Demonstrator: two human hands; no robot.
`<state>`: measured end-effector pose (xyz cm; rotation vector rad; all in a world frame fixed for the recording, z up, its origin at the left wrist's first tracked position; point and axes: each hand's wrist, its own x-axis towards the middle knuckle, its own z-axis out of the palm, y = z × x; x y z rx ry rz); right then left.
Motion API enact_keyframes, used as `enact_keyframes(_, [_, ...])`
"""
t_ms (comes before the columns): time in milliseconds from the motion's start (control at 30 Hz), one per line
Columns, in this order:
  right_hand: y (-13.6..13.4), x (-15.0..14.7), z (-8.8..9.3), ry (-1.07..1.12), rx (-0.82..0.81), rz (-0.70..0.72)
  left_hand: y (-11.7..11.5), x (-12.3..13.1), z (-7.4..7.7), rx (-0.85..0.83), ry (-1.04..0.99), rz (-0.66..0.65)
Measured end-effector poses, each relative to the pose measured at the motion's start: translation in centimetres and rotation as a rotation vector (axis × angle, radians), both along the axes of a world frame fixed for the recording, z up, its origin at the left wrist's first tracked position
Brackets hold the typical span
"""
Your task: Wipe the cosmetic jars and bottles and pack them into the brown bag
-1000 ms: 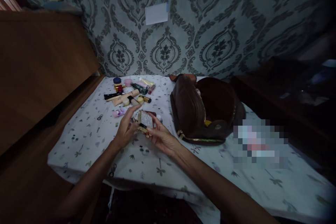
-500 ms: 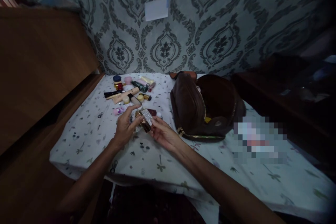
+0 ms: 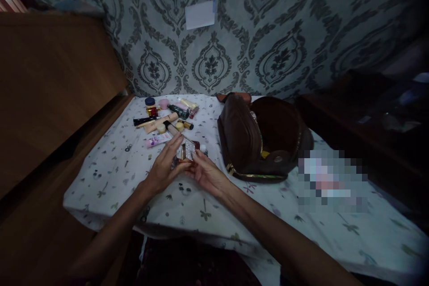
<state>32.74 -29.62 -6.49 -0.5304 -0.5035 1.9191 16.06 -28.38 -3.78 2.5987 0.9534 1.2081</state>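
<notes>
Both my hands meet over the middle of the table and hold a small glittery gold case (image 3: 188, 150). My left hand (image 3: 165, 166) curls round its left side, fingers on top. My right hand (image 3: 207, 171) pinches its right and lower edge. A dark red object (image 3: 196, 145) lies just behind the case, partly hidden. An open brown leather bag (image 3: 264, 138) stands to the right of my hands.
Several cosmetics (image 3: 166, 118) lie in a cluster at the back left of the white patterned tablecloth (image 3: 110, 170). A wooden cabinet (image 3: 47, 85) stands at the left. A blurred patch (image 3: 330, 181) sits right of the bag. Patterned wallpaper with a white note (image 3: 200, 14) is behind.
The glittery case has turned in my hands and moved slightly away from me. My left fingers have closed more over its top.
</notes>
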Motion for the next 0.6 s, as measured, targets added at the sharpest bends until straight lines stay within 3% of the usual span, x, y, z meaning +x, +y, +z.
enact_keyframes(233, [0.6,0.3,-0.2,0.002,-0.028,-0.030,-0.4,0.3,0.6,0.105,-0.147,-0.027])
enact_keyframes(600, [0.0,-0.1,-0.5,-0.128,0.101,0.086,-0.1,0.5,1.1,0.008,-0.362,0.084])
